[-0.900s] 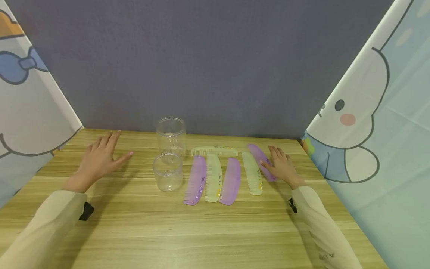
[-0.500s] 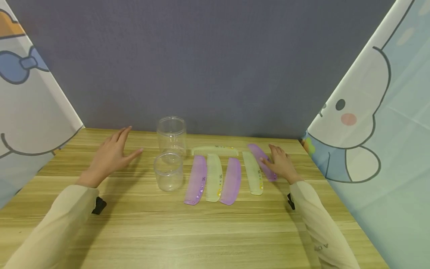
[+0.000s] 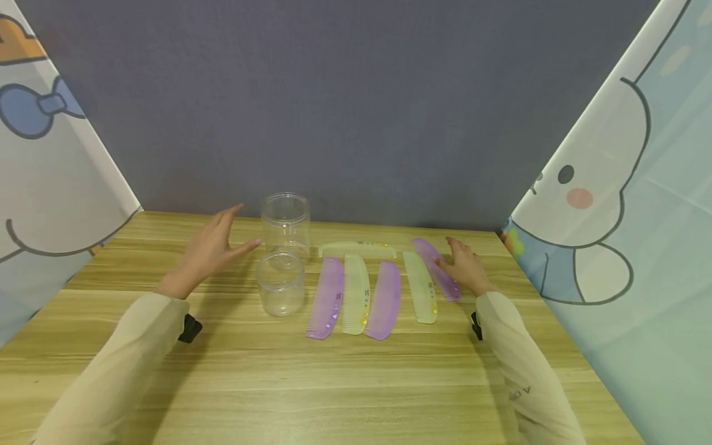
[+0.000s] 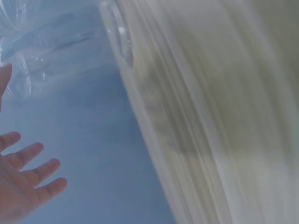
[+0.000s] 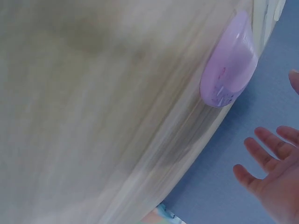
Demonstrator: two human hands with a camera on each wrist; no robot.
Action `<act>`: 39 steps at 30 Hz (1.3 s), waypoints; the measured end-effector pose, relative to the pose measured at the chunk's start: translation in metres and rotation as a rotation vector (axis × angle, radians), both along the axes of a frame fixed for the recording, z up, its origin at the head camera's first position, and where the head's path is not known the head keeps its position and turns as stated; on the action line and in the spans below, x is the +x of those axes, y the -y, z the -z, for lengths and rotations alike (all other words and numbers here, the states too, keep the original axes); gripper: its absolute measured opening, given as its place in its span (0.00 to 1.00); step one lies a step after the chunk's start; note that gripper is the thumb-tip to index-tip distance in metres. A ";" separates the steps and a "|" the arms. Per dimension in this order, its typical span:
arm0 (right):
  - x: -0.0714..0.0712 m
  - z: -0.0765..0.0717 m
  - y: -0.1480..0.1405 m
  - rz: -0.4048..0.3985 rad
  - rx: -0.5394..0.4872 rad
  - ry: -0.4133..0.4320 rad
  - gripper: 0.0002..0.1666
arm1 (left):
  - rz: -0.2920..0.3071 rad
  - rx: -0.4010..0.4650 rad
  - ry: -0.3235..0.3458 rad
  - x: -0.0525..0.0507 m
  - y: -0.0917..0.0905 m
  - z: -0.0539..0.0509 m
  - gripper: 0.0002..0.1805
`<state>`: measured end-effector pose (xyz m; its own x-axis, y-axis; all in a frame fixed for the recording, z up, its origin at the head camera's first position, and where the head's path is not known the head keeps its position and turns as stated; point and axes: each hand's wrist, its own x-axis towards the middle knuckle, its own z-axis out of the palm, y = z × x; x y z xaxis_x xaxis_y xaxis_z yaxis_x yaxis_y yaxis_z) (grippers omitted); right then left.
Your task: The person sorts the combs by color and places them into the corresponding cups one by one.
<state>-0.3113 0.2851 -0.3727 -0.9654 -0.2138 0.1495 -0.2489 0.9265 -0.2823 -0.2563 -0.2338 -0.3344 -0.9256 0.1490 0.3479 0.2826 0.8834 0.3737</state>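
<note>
My left hand point(image 3: 209, 252) hovers left of two clear plastic jars, its fingers spread and holding nothing. The taller-looking rear jar point(image 3: 286, 225) stands behind the front jar point(image 3: 280, 290). At the right, my right hand point(image 3: 466, 267) is above the rightmost purple comb point(image 3: 439, 272), hiding part of its edge; its fingers are apart from the comb in the right wrist view. Beside it lies a pale green comb point(image 3: 419, 287). Further left are a purple comb point(image 3: 384, 301), a green comb point(image 3: 355, 295) and another purple comb point(image 3: 326, 299). One green comb point(image 3: 358, 250) lies crosswise behind them.
The wooden table point(image 3: 311, 389) ends at a dark grey upright panel point(image 3: 356, 111) behind the jars. Cartoon-printed cloths stand at both sides, the right cloth point(image 3: 656, 247) and the left cloth point(image 3: 61, 179).
My left hand has moved right, closer to the jars. My right hand has shifted slightly near the rightmost purple comb. The combs and jars stay in place.
</note>
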 end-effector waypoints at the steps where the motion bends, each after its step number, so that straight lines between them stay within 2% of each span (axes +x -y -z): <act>1: -0.001 0.000 0.000 0.004 0.001 0.005 0.42 | -0.001 0.007 0.011 -0.001 -0.002 -0.001 0.50; 4: -0.004 0.001 0.001 0.009 -0.008 0.014 0.41 | 0.003 0.033 0.030 -0.005 -0.008 -0.003 0.51; 16: -0.012 0.002 0.005 0.013 -0.061 0.083 0.41 | 0.037 0.096 0.026 -0.015 -0.025 -0.012 0.51; 30: -0.022 0.014 0.001 -0.007 -0.091 0.186 0.41 | 0.062 0.158 0.097 -0.031 -0.032 -0.011 0.53; 39: -0.023 0.014 0.005 -0.002 -0.112 0.200 0.40 | 0.076 0.191 0.130 -0.036 -0.033 -0.005 0.55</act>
<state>-0.3347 0.2800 -0.3869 -0.9777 -0.2088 -0.0222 -0.1795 0.8862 -0.4270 -0.2924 -0.2007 -0.3291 -0.9533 0.1624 0.2547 0.2836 0.7713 0.5698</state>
